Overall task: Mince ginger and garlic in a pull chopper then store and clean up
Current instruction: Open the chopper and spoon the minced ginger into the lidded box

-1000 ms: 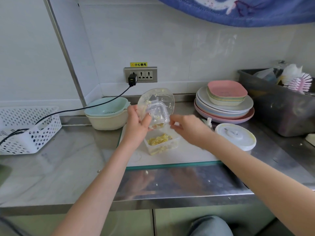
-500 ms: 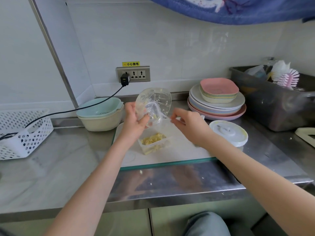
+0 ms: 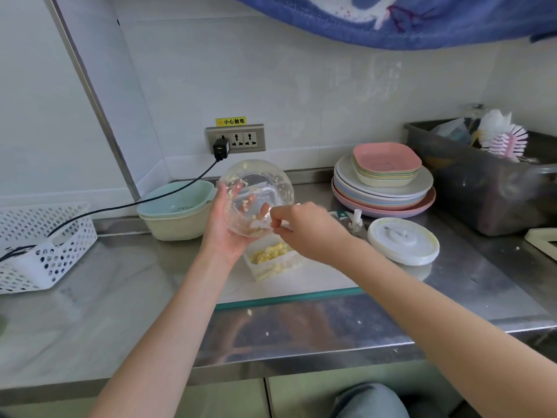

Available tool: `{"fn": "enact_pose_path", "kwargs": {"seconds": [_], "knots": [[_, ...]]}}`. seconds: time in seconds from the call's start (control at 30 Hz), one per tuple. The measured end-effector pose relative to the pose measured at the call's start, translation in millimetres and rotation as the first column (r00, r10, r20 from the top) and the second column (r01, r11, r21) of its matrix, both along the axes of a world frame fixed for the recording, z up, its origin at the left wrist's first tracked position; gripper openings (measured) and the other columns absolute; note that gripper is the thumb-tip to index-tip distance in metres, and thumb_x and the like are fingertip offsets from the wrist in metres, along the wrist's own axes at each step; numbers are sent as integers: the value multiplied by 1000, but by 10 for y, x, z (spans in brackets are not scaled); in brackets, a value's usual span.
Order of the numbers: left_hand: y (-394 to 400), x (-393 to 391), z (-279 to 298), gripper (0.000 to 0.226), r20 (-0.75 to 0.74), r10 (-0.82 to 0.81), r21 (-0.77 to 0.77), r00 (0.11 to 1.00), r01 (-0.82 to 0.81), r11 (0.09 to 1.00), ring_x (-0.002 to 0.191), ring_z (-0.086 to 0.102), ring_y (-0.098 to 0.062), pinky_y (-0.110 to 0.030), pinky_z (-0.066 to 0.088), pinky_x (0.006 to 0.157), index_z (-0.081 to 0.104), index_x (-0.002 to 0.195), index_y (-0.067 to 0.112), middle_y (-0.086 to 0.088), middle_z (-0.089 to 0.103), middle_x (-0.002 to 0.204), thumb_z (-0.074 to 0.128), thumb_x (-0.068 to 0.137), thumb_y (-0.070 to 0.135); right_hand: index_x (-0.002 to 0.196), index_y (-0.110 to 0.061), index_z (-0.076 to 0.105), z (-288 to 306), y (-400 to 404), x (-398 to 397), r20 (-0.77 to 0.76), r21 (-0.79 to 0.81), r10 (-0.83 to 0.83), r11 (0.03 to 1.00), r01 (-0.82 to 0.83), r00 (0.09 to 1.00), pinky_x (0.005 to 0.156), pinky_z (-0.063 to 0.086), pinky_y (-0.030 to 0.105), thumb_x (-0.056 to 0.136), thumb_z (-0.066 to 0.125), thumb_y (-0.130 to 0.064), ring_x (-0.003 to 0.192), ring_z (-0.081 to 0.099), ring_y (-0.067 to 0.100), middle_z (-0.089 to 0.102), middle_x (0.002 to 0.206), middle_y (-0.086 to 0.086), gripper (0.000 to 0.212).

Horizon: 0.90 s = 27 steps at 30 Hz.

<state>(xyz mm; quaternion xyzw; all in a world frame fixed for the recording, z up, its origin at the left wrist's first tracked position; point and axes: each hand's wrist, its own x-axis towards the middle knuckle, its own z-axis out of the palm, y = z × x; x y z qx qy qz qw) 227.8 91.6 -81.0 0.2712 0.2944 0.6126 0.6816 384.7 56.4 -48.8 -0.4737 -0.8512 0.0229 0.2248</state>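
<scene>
**Over the box: scraping out the last mince**

Above the storage box (image 3: 272,257) mid-desk, left hand (image 3: 226,225) grips the tilted chopper bowl (image 3: 259,197); right hand (image 3: 304,229), fingers curled, scrapes. Mincing's done, most stored; lid (image 3: 403,240) waits right, cleanup remains.

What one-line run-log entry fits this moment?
left hand: holds tilted bowl | right hand: scraping at rim | mince: in tub | lid: on counter

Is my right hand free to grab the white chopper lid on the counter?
Probably yes. The white chopper lid lies uncovered just right of the right hand, nothing between them, though its fingers are busy at the clear bowl's rim.
</scene>
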Motion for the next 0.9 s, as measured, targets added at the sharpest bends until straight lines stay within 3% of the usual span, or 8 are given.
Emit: {"fn": "enact_pose_path", "kwargs": {"seconds": [0.13,0.2,0.27,0.4,0.53,0.63,0.73,0.9], "knots": [[-3,-49,-17,76,44,2,18,999,-3,1000,114,58,-34,-67,50,78,50,135,23,-14,55,135,47,77,71,92,-13,61,222,112,-74,-244,67,-89,992,109,966,54,32,28,93,51,-16,63,47,23,47,61,-6,11],[-7,-32,-16,77,49,-60,50,997,58,997,118,58,-34,-61,52,77,49,137,21,-13,57,134,41,81,73,93,-12,60,273,149,-237,-321,58,-121,987,147,939,53,33,28,94,50,-15,62,47,23,51,64,-3,11],[-12,18,14,75,16,-97,90,995,95,991,117,60,-32,-53,53,78,49,138,20,-13,58,133,42,82,70,93,-12,60,234,137,-355,-271,39,-125,989,141,954,57,35,29,94,47,-14,63,48,25,52,67,0,13],[13,15,91,59,34,-33,57,999,32,998,111,62,-32,-54,50,86,53,129,27,-11,58,128,54,79,59,91,-18,61,93,106,-194,-65,-80,-111,991,106,992,65,38,27,93,48,-18,74,55,26,60,82,4,13],[24,-7,68,54,-69,-85,147,994,95,985,113,57,-33,-58,41,100,59,118,19,-12,60,123,55,78,54,97,-14,62,212,188,-109,-328,12,-157,985,170,932,59,35,28,94,53,-18,66,49,25,49,63,0,11],[13,23,93,50,-133,-50,166,990,72,984,91,66,-28,-44,57,78,54,124,10,-12,61,117,60,86,42,99,-14,61,173,189,-192,-244,-24,-106,994,103,964,61,36,28,93,53,-16,69,51,23,53,74,0,10],[63,-35,76,48,-155,46,131,987,-26,991,85,68,-25,-39,55,64,44,132,13,-13,61,119,62,92,32,95,-14,62,53,134,-121,-104,-93,-84,993,74,991,61,39,27,94,52,-17,69,53,24,57,78,3,10],[-7,-14,108,54,-206,-10,152,978,43,987,91,69,-27,-45,59,69,62,107,15,-6,71,101,65,70,54,100,-12,58,271,182,-144,-330,96,-122,982,162,936,56,33,30,95,49,-16,63,48,28,47,65,2,11]]}}
